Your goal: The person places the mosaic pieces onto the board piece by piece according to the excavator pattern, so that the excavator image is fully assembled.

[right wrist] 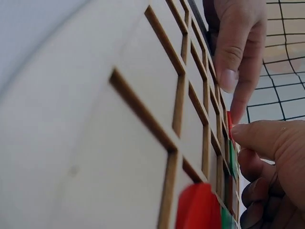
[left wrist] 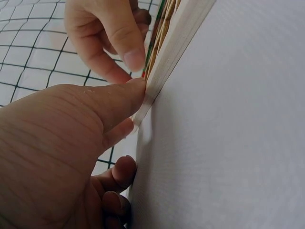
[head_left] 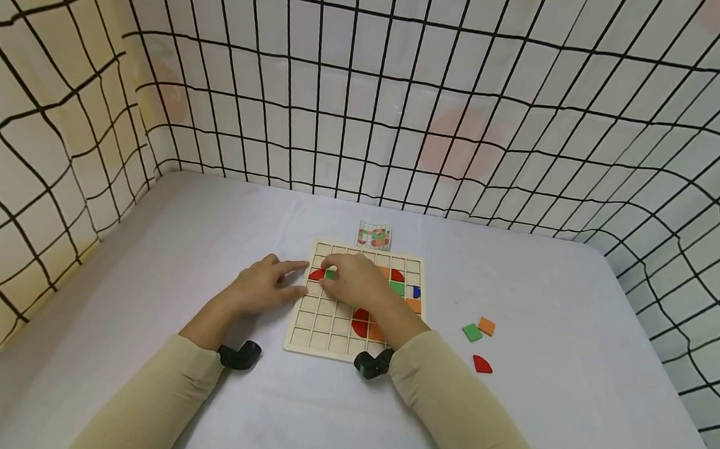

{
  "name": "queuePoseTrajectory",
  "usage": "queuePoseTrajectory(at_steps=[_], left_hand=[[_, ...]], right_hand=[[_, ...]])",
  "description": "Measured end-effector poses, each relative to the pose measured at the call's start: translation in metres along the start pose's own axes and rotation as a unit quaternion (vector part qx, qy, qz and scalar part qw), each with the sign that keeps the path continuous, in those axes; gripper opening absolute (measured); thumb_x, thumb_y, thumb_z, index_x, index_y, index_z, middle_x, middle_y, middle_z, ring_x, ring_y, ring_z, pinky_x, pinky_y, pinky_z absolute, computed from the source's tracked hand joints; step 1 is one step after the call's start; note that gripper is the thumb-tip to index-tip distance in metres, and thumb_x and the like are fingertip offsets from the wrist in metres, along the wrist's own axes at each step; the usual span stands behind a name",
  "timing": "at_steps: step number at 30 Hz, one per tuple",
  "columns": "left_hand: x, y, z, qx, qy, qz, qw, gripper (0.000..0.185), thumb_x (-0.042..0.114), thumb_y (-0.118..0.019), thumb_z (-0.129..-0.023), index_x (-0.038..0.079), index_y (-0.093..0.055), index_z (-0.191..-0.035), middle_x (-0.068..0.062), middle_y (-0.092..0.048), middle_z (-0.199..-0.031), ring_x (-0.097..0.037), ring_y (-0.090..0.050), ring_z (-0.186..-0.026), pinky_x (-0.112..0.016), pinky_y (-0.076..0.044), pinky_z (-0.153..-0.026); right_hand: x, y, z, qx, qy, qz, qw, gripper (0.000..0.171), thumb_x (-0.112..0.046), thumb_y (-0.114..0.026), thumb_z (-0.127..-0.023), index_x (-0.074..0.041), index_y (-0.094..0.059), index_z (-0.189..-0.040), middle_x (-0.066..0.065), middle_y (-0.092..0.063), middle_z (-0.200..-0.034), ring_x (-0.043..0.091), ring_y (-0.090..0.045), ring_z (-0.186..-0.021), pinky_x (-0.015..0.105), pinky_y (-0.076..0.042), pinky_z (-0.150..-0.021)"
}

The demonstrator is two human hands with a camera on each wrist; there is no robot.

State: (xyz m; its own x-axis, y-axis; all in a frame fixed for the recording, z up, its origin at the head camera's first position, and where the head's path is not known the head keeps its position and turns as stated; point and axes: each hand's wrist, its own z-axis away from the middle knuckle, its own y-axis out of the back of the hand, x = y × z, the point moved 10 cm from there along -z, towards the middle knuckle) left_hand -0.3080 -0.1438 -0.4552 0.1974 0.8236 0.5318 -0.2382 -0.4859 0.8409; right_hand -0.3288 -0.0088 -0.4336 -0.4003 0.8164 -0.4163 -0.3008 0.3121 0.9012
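Note:
A pale wooden grid board (head_left: pixel 313 321) lies on the table with colored tiles in some of its cells. Near its upper left, my right hand (head_left: pixel 355 280) reaches over the grid, thumb and index finger pinching a green tile (head_left: pixel 331 274) by its edges. Beside that tile sits a red quarter-circle tile (head_left: pixel 316 274), close to the right thumb tip in the right wrist view. My left hand (head_left: pixel 265 285) rests at the board's left edge, thumb and index finger extended against the rim (left wrist: pixel 164 62). Red, orange, green and blue tiles fill cells at the right, partly hidden by my right forearm.
Right of the board lie a loose green tile (head_left: pixel 472 332), an orange tile (head_left: pixel 486 326) and a red quarter-circle tile (head_left: pixel 482 364). Behind the board stands a small pattern card (head_left: pixel 375 235). A black wire grid (head_left: pixel 379 118) encloses the white table at the back and sides.

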Motion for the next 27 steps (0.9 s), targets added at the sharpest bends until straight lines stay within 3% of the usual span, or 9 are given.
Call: queuePoseTrajectory(at_steps=[5,15,23,27], left_hand=[[-0.002,-0.002,0.0,-0.005,0.007,-0.003,1.0,0.06,0.047,-0.064,-0.096,0.023,-0.053,-0.151,-0.01,-0.053,-0.101,-0.023,-0.047,-0.082,-0.033,-0.034,-0.067],[-0.004,-0.004,0.001,-0.007,0.012,-0.003,0.9999,0.062,0.047,-0.065,-0.096,0.024,-0.051,-0.152,-0.01,-0.054,-0.104,-0.023,-0.047,-0.084,-0.033,-0.034,-0.069],[-0.005,-0.004,0.001,-0.007,0.018,-0.005,0.9998,0.062,0.047,-0.065,-0.096,0.025,-0.051,-0.152,-0.01,-0.055,-0.106,-0.023,-0.048,-0.086,-0.033,-0.034,-0.07],[-0.004,-0.004,0.0,-0.007,0.018,-0.007,0.9998,0.062,0.048,-0.065,-0.096,0.025,-0.05,-0.152,-0.011,-0.056,-0.108,-0.023,-0.049,-0.087,-0.033,-0.035,-0.071]], right_hand=[[0.012,0.009,0.011,0.01,-0.008,-0.023,1.0,0.035,-0.03,-0.066,-0.099,-0.017,-0.067,-0.132,-0.002,-0.068,-0.081,0.012,-0.057,-0.065,0.029,-0.046,-0.062],[0.055,0.042,0.051,0.049,-0.015,-0.036,0.998,0.035,-0.03,-0.068,-0.098,-0.014,-0.068,-0.129,0.0,-0.058,-0.073,0.013,-0.048,-0.057,0.029,-0.039,-0.055],[0.096,0.063,0.09,0.063,-0.071,-0.019,0.995,0.039,-0.03,-0.07,-0.097,-0.015,-0.066,-0.133,0.001,-0.06,-0.08,0.017,-0.051,-0.068,0.029,-0.041,-0.058],[0.117,0.074,0.111,0.069,-0.077,-0.006,0.995,0.038,-0.028,-0.071,-0.096,-0.013,-0.067,-0.13,0.002,-0.06,-0.081,0.017,-0.052,-0.071,0.029,-0.044,-0.059]])
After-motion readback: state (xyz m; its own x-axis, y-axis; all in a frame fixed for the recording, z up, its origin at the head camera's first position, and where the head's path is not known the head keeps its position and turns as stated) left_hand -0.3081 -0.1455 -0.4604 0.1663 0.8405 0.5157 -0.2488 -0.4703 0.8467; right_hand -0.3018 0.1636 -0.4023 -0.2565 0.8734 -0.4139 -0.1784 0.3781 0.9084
